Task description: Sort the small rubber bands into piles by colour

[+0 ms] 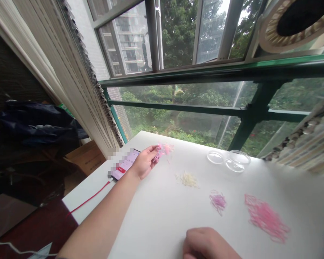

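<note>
While the left hand (145, 163) pinches mixed pink-and-purple rubber bands (158, 154), far side and left of the pale-yellow pile (188, 180), loose ends jut past the fingertips—a slack grip could scatter them into it. Nearer than that pile, the right hand (206, 242) is curled, contents impossible to tell; a careless sweep could mix the purple pile (218, 201) and pink pile (267, 217), both rightward of the yellow.
</note>
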Tool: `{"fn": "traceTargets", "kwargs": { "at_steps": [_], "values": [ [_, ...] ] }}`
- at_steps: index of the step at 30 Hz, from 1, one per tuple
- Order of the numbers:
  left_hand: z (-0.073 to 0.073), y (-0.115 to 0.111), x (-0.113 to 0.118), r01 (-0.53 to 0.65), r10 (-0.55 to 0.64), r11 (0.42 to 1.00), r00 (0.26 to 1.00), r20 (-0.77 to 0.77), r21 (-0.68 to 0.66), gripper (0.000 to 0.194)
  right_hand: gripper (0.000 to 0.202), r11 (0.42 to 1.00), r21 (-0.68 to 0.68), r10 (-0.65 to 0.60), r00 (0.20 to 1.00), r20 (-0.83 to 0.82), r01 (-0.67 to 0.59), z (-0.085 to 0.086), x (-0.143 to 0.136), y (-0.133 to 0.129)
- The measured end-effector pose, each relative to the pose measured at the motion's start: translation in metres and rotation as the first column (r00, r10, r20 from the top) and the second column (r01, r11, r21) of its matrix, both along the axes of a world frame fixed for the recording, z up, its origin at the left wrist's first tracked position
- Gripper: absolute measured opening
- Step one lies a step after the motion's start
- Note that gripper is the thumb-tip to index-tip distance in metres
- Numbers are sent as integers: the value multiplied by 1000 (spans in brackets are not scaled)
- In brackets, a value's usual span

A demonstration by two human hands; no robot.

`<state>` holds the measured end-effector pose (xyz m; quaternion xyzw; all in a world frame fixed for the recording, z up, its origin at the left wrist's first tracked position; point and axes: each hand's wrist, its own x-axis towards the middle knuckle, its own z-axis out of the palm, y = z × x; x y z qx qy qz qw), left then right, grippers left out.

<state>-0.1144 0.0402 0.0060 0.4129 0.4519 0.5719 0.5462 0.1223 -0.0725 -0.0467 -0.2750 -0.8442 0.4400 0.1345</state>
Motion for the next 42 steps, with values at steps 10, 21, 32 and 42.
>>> {"fn": "traceTargets", "kwargs": {
  "at_steps": [10, 21, 32, 42],
  "values": [
    [-14, -74, 66, 696, -252, 716, 340, -906, 61, 16, 12, 913, 325, -220, 969, -114, 246, 41, 40, -18],
    [-16, -82, 85, 823, -112, 544, 263, -958, 162, 30, 11, 803, 333, -522, 853, -8, 494, 18, 63, -5],
    [-20, -59, 58, 766, -188, 639, 237, -953, 64, 20, 21, 800, 397, -521, 849, 90, 450, 20, 58, -10],
    [-20, -59, 63, 827, -207, 559, 215, -954, 65, 15, 15, 782, 340, -568, 822, 46, 522, 17, 58, -6]
  ]
}}
